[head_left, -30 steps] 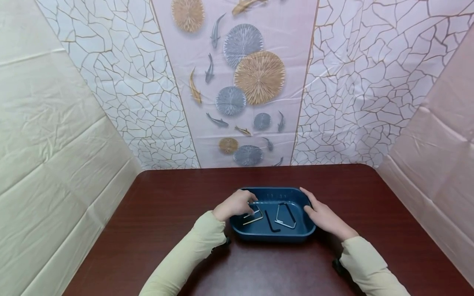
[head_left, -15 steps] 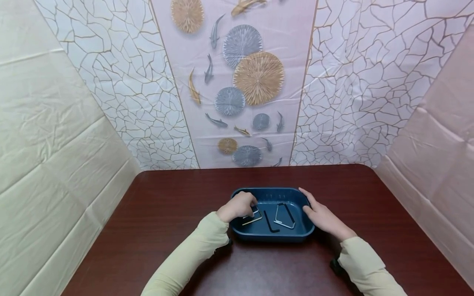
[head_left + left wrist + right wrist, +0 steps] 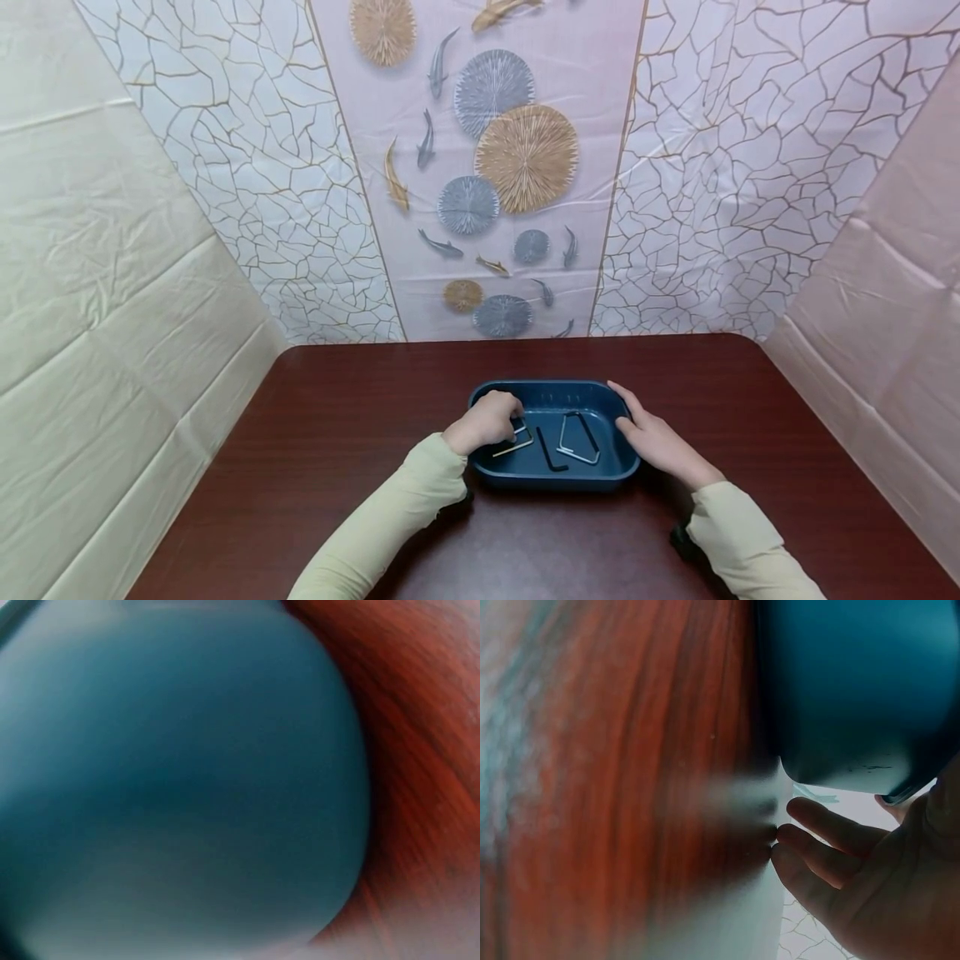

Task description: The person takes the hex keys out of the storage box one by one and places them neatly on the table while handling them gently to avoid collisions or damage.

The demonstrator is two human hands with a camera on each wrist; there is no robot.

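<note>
Your left hand (image 3: 489, 421), fingers curled, reaches into the left end of the blue tray (image 3: 555, 482), lower centre of the frame, beside a gold-toned bent key (image 3: 513, 449); whether they pinch anything is hidden. Your right hand (image 3: 658, 442), fingers apart, rests against the tray's right end. A black bent key (image 3: 545, 448) lies mid-tray.

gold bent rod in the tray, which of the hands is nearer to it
Left. The left hand is in the tray, close beside the gold rod; the right hand is at the tray's right end.
</note>
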